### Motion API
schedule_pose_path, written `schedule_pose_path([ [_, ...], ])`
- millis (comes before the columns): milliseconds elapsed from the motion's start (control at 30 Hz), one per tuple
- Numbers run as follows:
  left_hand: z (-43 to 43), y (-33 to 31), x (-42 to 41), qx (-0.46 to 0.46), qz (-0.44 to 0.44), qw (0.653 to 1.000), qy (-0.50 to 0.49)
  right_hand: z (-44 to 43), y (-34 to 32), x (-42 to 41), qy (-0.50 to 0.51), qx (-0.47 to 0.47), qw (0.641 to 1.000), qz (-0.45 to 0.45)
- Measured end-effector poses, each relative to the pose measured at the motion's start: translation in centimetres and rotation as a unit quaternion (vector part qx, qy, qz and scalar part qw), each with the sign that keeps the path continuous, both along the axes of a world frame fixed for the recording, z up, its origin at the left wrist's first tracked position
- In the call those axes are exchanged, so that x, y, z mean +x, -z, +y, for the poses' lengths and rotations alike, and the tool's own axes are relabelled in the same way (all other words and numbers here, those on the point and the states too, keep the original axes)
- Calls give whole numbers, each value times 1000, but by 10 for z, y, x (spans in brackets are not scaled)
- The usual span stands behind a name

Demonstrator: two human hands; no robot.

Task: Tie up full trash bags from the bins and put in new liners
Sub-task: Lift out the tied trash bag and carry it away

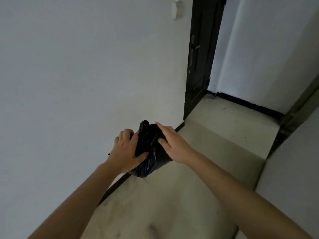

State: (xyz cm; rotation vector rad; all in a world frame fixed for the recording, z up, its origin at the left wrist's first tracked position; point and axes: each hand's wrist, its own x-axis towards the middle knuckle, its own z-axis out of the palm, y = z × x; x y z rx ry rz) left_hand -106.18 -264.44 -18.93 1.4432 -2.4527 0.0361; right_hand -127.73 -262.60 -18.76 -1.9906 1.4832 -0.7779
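Observation:
A small black trash bag (151, 157) sits low against the white wall, its glossy body bulging below and its gathered top bunched upward. My left hand (126, 150) grips the bunched plastic from the left side, thumb pressed into the folds. On the bag's right side my right hand (170, 141) has its fingers laid over the top and its thumb pinching the gathered neck. The bag's underside and whatever is inside it are hidden. No bin shows in the head view.
A white wall (77, 75) with a dark skirting strip (114, 186) runs along the left. Beige floor (207, 144) leads to a dark open door (200, 54) and its doorway at the back right. Another wall corner (293, 169) stands at the right.

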Motion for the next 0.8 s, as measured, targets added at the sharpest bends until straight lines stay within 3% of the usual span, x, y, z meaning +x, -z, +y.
schedule_pose_path([
  [233, -198, -5, -39, 39, -9, 997, 70, -177, -8, -40, 49, -3, 999, 19],
  [500, -377, 17, -162, 93, -53, 976, 192, -318, 23, -160, 124, 8, 992, 4],
  [600, -423, 45, -207, 133, -47, 974, 175, -366, 54, -200, 130, 31, 991, -1],
  [800, -524, 119, -320, 228, -4, 973, 42, -472, 131, -307, 168, 112, 979, -38],
])
